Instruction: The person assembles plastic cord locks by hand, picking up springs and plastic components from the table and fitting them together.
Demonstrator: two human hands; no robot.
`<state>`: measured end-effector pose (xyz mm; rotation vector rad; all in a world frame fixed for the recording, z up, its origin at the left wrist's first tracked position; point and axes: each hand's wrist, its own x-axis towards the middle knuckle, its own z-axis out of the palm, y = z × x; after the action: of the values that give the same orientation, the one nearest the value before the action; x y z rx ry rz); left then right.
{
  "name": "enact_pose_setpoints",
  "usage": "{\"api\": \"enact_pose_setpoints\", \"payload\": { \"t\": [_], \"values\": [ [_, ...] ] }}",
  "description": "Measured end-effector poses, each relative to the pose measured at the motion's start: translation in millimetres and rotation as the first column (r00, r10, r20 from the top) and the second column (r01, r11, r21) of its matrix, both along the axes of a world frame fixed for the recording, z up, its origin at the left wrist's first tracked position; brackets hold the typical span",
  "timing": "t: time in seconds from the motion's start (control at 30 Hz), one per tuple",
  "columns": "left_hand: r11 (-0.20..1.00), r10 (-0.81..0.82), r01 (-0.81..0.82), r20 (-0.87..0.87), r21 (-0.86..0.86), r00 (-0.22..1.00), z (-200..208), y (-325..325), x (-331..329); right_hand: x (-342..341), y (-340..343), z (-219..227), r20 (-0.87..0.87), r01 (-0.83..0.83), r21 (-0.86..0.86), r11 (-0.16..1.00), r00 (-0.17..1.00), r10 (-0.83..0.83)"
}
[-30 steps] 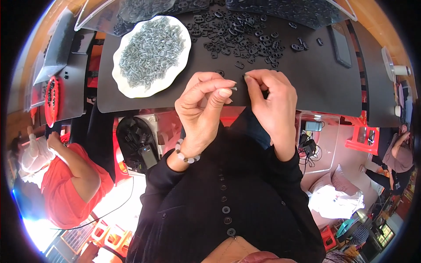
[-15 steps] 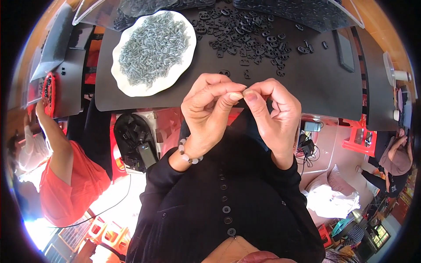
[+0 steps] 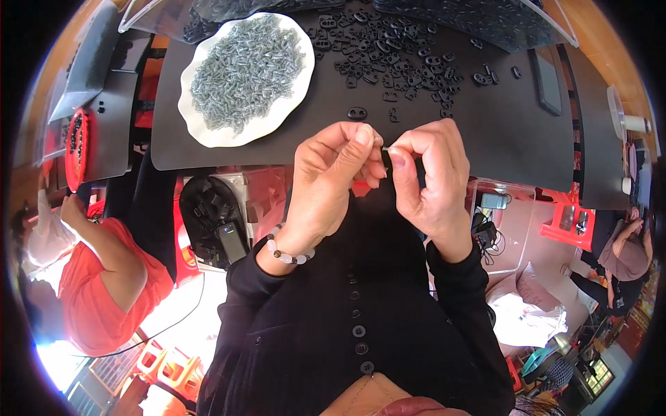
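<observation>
My left hand (image 3: 329, 173) and my right hand (image 3: 436, 182) are raised close together over the table's near edge. The fingertips of my right hand pinch a small black piece (image 3: 386, 158) with a pale ridged end, perhaps a spring. My left thumb is pressed to the forefinger; whatever sits between them is too small to make out. Beyond my hands lie several loose black plastic two-hole parts (image 3: 402, 69), one black part (image 3: 357, 113) apart from the pile. To the left, small metal springs (image 3: 246, 76) fill a white wavy-edged plate (image 3: 198, 130).
Clear bins (image 3: 479, 26) of black parts stand along the far edge of the dark table (image 3: 499, 132). A phone (image 3: 546, 82) lies at the right. On the left, a person in red (image 3: 104, 270) sits near a red tray (image 3: 76, 149). Red stools (image 3: 570, 223) stand beyond the table.
My fingertips have drawn slightly apart, and the small black piece now shows between them. The left thumb has turned upward. The person on the left has drawn an arm back from the red tray.
</observation>
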<state>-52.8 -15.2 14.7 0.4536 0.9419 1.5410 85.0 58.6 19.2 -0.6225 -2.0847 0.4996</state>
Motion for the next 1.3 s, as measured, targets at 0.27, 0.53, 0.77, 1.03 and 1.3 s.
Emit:
{"api": "enact_pose_setpoints", "payload": {
  "t": [0.27,0.53,0.77,1.03,1.3],
  "values": [
    [0.98,0.193,-0.166,-0.329,0.108,0.924,-12,-1,-6,12,37,-20,0.254,0.353,0.101,0.93,0.895,-0.367],
    [0.988,0.151,-0.121,-0.43,0.095,0.89,-11,-6,-4,0,22,-10,0.214,0.327,0.118,0.938,0.914,-0.345],
    [0.989,0.144,-0.11,-0.448,0.1,0.882,-11,-6,-3,-9,13,-16,0.258,0.34,0.076,0.937,0.901,-0.348],
    [0.984,0.151,-0.094,-0.427,0.15,0.892,-11,-3,-1,-3,-1,-5,0.092,0.261,-0.405,0.877,0.965,-0.244],
    [0.989,0.126,-0.071,-0.468,0.133,0.875,-7,-1,9,17,-20,8,-0.302,-0.166,-0.775,0.61,0.945,-0.126]
  ]
}}
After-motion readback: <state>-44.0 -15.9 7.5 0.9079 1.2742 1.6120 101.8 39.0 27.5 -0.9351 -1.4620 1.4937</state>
